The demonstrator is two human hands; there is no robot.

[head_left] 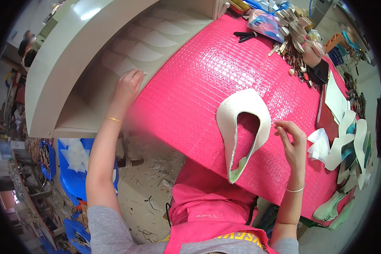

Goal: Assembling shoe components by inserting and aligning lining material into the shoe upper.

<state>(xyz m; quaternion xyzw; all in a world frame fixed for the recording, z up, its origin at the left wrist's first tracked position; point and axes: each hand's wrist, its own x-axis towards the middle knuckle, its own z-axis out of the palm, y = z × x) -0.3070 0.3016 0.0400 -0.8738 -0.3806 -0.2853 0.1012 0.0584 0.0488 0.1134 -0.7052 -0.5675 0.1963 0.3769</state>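
At the left, my left hand point(130, 84) reaches to the lower edge of a pale machine's bed. Its fingers are pinched together on the end of a thin white curved piece point(122, 66). A white shoe upper point(246, 101) lies on the pink table cover point(190, 97), with its long opening in the middle and pale green lining at its near end. Just right of that upper, my right hand point(293, 139) hovers with bent fingers held apart and nothing between them.
The pale machine point(51, 72) arches over a bed with several white curved pieces point(142, 50). White and green shoe parts point(340, 146) pile at the right edge beside crumpled white pieces point(318, 144). Small tools and a black phone point(321, 71) sit far right. A blue bin point(67, 169) stands lower left.
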